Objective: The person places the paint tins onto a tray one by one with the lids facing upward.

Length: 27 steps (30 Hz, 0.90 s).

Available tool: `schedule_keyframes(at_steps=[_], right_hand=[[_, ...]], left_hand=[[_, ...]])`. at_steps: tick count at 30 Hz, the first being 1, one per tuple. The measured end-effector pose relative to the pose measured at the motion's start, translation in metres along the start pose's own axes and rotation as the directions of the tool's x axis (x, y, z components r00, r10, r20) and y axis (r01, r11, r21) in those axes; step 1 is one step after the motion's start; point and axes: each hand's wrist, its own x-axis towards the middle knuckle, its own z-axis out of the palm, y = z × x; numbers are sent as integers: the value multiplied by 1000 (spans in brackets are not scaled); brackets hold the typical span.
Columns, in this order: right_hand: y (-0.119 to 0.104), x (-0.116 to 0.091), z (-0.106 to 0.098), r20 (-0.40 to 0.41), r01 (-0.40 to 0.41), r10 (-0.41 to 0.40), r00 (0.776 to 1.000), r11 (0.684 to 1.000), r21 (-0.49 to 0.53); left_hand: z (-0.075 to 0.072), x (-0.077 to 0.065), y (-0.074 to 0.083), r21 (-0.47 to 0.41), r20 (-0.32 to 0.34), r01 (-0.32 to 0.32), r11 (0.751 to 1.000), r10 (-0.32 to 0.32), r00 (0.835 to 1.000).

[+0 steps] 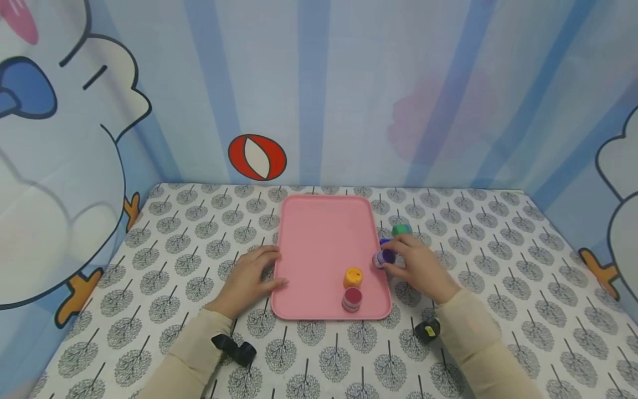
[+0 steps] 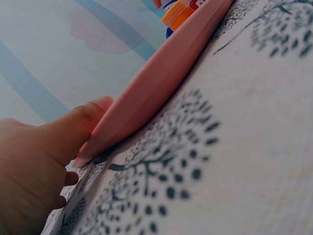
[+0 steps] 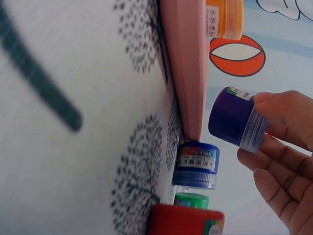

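Observation:
My right hand [image 1: 417, 266] pinches a small purple paint jar [image 3: 232, 117] between thumb and fingers. The jar is tilted and overlaps the right rim of the pink tray [image 1: 324, 233] in the head view. Inside the tray, an orange paint jar [image 1: 353, 278] and a red paint jar [image 1: 351, 300] stand close together near the lower right. My left hand [image 1: 247, 280] rests at the tray's left edge, its thumb over the rim and its fingers loosely bent. In the left wrist view the thumb [image 2: 78, 122] lies against the pink rim.
Right of the tray are a blue paint jar [image 3: 197, 164] and a green paint jar [image 1: 400, 230]. A red jar [image 3: 186, 220] shows close up in the right wrist view. The table wears a tree-print cloth [image 1: 209, 249]; a cartoon-printed curtain [image 1: 314, 94] hangs behind.

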Motion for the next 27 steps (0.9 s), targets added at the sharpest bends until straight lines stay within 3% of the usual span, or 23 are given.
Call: schedule_keyframes(at_steps=[27], right_hand=[[-17,13,15,60,55,-56,997,998,15]], left_hand=[[2,0,-2,9,-17,-9,1000,9,1000]])
